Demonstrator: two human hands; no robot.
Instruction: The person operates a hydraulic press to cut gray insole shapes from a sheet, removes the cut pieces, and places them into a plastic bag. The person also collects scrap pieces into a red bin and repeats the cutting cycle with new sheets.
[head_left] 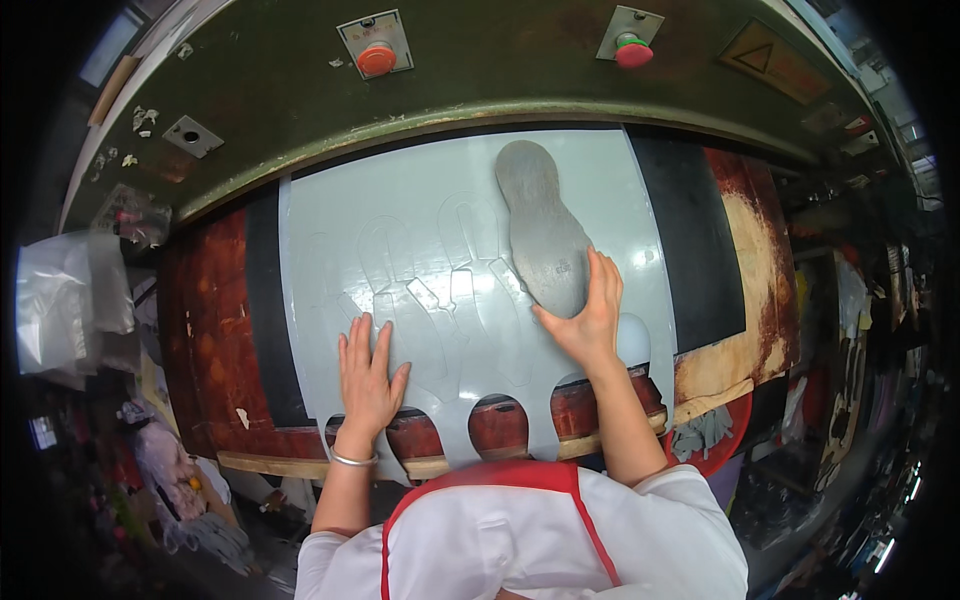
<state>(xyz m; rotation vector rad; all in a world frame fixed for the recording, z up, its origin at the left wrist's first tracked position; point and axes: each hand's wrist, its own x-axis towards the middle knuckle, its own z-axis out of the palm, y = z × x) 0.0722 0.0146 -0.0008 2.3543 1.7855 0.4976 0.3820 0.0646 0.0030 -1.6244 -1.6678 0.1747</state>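
A pale grey-green plastic sheet (400, 350) lies on the machine bed, marked with several sole-shaped cut lines. On its right part rests a grey sole-shaped cutting die (540, 210), its length running away from me. My right hand (590, 325) grips the near end of the die, thumb on the left side and fingers along the right. Flat on the sheet, left of the die, my left hand (370, 380) is open with fingers stretched. Along the sheet's near edge are rounded cut-outs, through which a dark red surface shows.
A green machine beam (500, 85) spans the far side, carrying a red push button (376, 60) and a red-and-green one (633, 52). Black mats (690, 235) flank the sheet. A red basin with grey gloves (703, 432) stands at the near right; clear plastic bags (75, 300) hang at left.
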